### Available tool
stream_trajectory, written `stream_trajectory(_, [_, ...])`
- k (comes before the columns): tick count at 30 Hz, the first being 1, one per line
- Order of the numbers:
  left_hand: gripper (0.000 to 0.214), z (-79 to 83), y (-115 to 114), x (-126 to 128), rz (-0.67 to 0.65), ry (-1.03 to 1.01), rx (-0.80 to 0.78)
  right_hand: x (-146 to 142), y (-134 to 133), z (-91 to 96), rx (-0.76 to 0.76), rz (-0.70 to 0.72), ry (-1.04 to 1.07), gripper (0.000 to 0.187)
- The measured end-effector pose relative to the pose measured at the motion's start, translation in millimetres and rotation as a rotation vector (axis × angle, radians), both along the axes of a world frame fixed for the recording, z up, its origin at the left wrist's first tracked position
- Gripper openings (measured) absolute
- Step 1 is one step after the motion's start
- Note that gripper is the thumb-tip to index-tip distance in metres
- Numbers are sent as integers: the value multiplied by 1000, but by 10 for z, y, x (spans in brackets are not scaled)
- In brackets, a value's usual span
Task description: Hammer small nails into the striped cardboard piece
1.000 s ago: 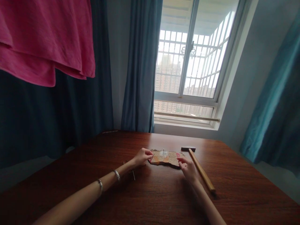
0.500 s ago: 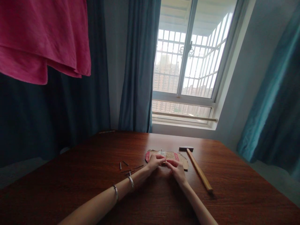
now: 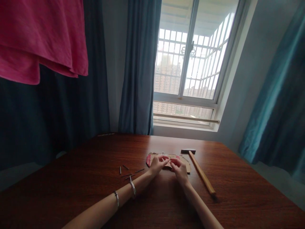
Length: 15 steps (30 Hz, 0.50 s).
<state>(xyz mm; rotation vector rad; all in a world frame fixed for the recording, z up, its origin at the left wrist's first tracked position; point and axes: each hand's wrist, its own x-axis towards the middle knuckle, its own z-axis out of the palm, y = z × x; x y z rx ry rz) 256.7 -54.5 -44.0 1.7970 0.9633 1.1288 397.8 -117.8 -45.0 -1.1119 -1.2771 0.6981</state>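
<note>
Fingers (image 3: 164, 163) of left hand (image 3: 157, 164) and right hand (image 3: 180, 170) are narrow over patterned cardboard (image 3: 151, 158) — whether holding something, I cannot tell.

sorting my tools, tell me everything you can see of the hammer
The hammer has a dark, metal-looking head and a long tan handle that looks wooden. It lies on the table, right of the right hand, head toward the window, handle end nearer the wearer. No hand touches it.

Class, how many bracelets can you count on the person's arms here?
2: one bracelet near the left wrist, a second bracelet farther up that forearm. Both arms run out of frame, so more may be hidden.
</note>
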Motion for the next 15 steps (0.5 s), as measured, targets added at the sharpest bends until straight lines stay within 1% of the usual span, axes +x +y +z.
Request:
stream_trajectory(2, [32, 47, 143, -37, 116, -47, 13, 24, 103, 0, 27, -49, -16, 33])
stream_trajectory(5, [33, 71, 417, -76, 253, -164, -89, 29, 317, 4, 22, -100, -35, 32])
stream_trajectory(7, [33, 39, 584, -71, 297, -236, -156, 5, 480, 9, 15, -117, -57, 31])
stream_trajectory(9, [31, -25, 703, -43, 315, -295, -190, -28, 636, 10, 20, -124, -85, 28])
stream_trajectory(12, [27, -133, 780, 5, 332, -328, -207, -59, 810, -13, 25, -133, -125, 25])
stream_trajectory(15, [25, -190, 771, 24, 361, -268, -215, -53, 876, -66, 26, -136, -164, 23])
